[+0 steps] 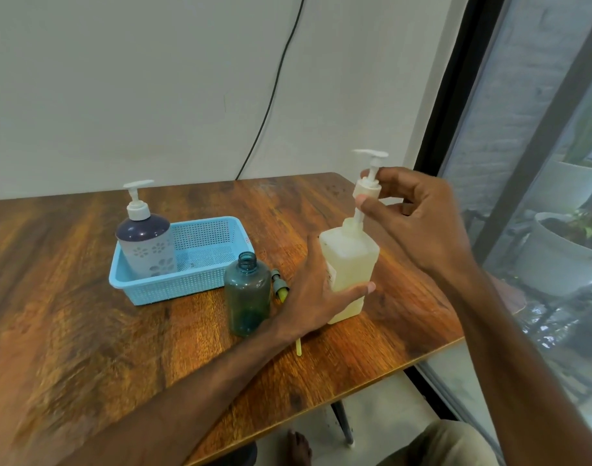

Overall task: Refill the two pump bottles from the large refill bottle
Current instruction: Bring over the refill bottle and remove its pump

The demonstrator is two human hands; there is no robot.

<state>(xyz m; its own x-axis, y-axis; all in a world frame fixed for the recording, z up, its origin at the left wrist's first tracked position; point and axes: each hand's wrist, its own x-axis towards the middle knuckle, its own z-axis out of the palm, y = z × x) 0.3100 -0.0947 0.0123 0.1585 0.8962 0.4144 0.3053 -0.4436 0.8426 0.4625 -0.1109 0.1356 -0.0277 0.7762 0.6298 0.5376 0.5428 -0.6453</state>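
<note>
A pale yellow square bottle (351,260) stands on the wooden table (86,331). My left hand (316,297) grips its body from the left. My right hand (412,216) pinches the collar of a white pump head (368,178), which is lifted above the bottle's neck with its tube still inside. A small teal bottle (247,294) stands uncapped just left of my left hand, its grey and yellow pump part (279,285) lying behind it. A dark blue and white flowered pump bottle (145,237) stands in the left end of a light blue basket (204,264).
A thin yellow tube (298,348) pokes out from under my left wrist. The table's right edge runs close beside the square bottle, with a glass window and potted plants beyond. A black cable hangs down the wall behind.
</note>
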